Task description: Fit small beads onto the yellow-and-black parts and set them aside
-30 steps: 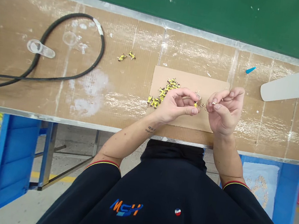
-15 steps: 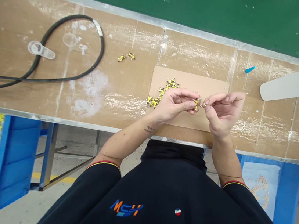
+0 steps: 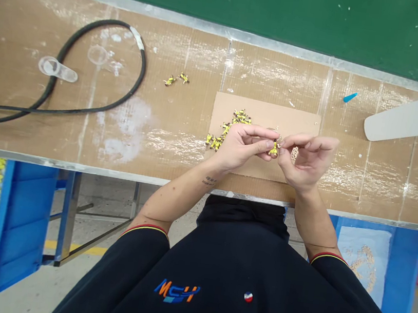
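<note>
Head view: the person's left hand (image 3: 241,148) is pinching a small yellow part (image 3: 273,148) narrowly between thumb and fingers, while the right hand (image 3: 307,160) is closing in against it, though whether it is gripping the part is too small to tell. Both are working just above a cardboard sheet (image 3: 265,113) on a cardboard-covered bench (image 3: 192,55). A heap of yellow parts (image 3: 232,127) is lying just beside the left hand, seemingly placed within easy reach.
</note>
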